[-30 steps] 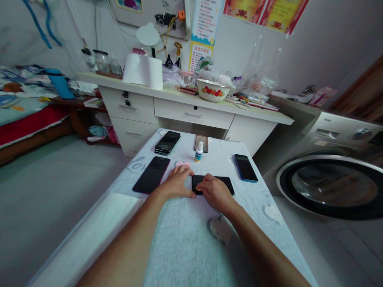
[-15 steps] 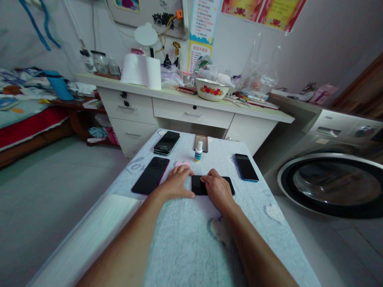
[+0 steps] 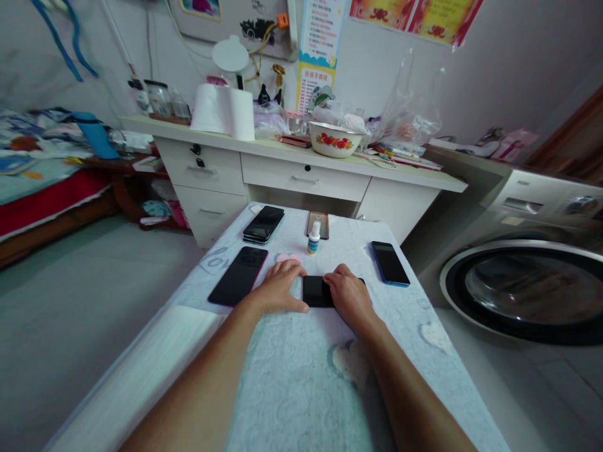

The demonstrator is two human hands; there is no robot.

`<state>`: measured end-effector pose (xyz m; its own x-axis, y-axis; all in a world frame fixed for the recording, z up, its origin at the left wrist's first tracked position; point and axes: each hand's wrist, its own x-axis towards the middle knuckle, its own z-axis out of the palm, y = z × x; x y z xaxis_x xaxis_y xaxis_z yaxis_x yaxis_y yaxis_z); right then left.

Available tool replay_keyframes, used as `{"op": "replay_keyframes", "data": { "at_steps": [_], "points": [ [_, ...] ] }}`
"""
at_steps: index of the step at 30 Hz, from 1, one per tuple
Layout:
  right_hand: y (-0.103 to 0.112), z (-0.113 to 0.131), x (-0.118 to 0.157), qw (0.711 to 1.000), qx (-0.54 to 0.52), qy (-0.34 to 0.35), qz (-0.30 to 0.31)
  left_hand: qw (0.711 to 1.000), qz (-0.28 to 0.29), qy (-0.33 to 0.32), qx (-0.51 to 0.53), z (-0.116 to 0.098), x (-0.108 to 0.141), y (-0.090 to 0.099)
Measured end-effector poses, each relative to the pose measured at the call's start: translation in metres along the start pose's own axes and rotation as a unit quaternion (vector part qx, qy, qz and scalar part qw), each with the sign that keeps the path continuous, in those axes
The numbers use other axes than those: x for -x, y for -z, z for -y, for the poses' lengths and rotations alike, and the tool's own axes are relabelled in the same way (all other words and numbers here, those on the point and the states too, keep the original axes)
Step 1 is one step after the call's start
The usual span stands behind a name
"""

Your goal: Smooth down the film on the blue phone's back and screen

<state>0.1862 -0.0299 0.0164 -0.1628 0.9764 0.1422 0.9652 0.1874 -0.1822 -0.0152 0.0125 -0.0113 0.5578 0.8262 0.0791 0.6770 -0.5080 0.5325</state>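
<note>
A black smartphone [image 3: 316, 292] lies flat and sideways on the cloth-covered table. My left hand [image 3: 281, 285] rests at its left end, thumb and fingers apart, steadying the edge. Over the phone's right half, my right hand [image 3: 347, 290] is closed, its fingertips pressed to the screen; whatever they pinch is hidden. Left of my left hand lies a larger dark phone [image 3: 239, 275] with a pinkish edge. Behind my hands stands a small white spray bottle [image 3: 313, 240] with a blue and yellow label. A pink pad-like patch [image 3: 289, 257] shows just beyond my left fingers.
Several phones are stacked [image 3: 264, 224] at the far left of the table. A blue-edged phone [image 3: 391, 263] lies at the right, and a brownish phone case [image 3: 318, 225] at the back. Beyond are a white desk [image 3: 301, 168] and a washing machine [image 3: 513, 251].
My right hand has slid slightly right along the phone's screen, uncovering a bit more of its middle. My left hand keeps its place. The view has shifted very slightly.
</note>
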Motion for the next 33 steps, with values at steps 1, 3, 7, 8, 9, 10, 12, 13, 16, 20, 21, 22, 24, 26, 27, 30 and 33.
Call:
{"op": "replay_keyframes", "data": {
  "at_steps": [1, 3, 7, 8, 9, 10, 12, 13, 16, 20, 21, 22, 24, 26, 27, 30, 33],
  "points": [
    [0.002, 0.001, 0.001, 1.0, -0.016, 0.015, 0.005, 1.0, 0.0, 0.001, -0.001, 0.0, 0.0, 0.0],
    [0.007, 0.003, 0.004, 0.998, -0.048, 0.039, 0.014, 1.0, 0.0, 0.003, -0.001, 0.0, 0.0, 0.0],
    [0.01, 0.004, 0.01, 0.992, -0.091, 0.087, 0.031, 1.0, -0.004, 0.0, 0.005, 0.001, 0.0, -0.001],
    [0.009, 0.004, 0.012, 0.989, -0.1, 0.1, 0.034, 1.0, -0.004, 0.0, 0.005, 0.001, 0.0, -0.001],
    [0.009, 0.004, 0.013, 0.987, -0.109, 0.113, 0.036, 1.0, -0.004, 0.0, 0.005, 0.002, 0.0, -0.002],
    [0.008, 0.004, 0.014, 0.984, -0.118, 0.125, 0.038, 1.0, -0.004, 0.001, 0.005, 0.002, -0.001, -0.002],
    [0.006, 0.004, 0.015, 0.979, -0.136, 0.147, 0.041, 1.0, -0.003, 0.005, 0.005, 0.003, -0.001, -0.002],
    [0.006, 0.004, 0.016, 0.976, -0.142, 0.157, 0.044, 1.0, -0.003, 0.005, 0.004, 0.003, -0.001, -0.002],
    [0.007, 0.005, 0.017, 0.969, -0.153, 0.188, 0.053, 1.0, -0.007, -0.001, 0.001, 0.003, -0.001, -0.002],
    [0.009, 0.005, 0.018, 0.961, -0.173, 0.205, 0.063, 1.0, -0.005, -0.003, -0.001, 0.001, -0.001, -0.001],
    [0.008, 0.004, 0.018, 0.96, -0.179, 0.205, 0.063, 1.0, -0.005, -0.003, -0.001, 0.001, -0.001, -0.001],
    [0.008, 0.003, 0.018, 0.959, -0.185, 0.205, 0.061, 1.0, -0.005, -0.003, -0.002, 0.001, 0.0, -0.001],
    [0.007, 0.001, 0.018, 0.958, -0.194, 0.205, 0.056, 1.0, -0.006, -0.003, -0.002, 0.001, 0.0, -0.001],
    [0.006, -0.002, 0.017, 0.959, -0.198, 0.196, 0.049, 1.0, -0.005, -0.001, -0.001, 0.0, 0.0, -0.001],
    [0.006, -0.003, 0.016, 0.962, -0.196, 0.187, 0.044, 1.0, -0.004, 0.001, -0.001, 0.0, 0.0, 0.0],
    [0.005, -0.004, 0.016, 0.971, -0.181, 0.155, 0.025, 1.0, -0.002, 0.003, -0.002, 0.0, 0.0, 0.0],
    [0.004, -0.002, 0.015, 0.982, -0.154, 0.112, 0.016, 1.0, -0.004, 0.0, -0.003, 0.001, 0.0, -0.001]
  ]
}}
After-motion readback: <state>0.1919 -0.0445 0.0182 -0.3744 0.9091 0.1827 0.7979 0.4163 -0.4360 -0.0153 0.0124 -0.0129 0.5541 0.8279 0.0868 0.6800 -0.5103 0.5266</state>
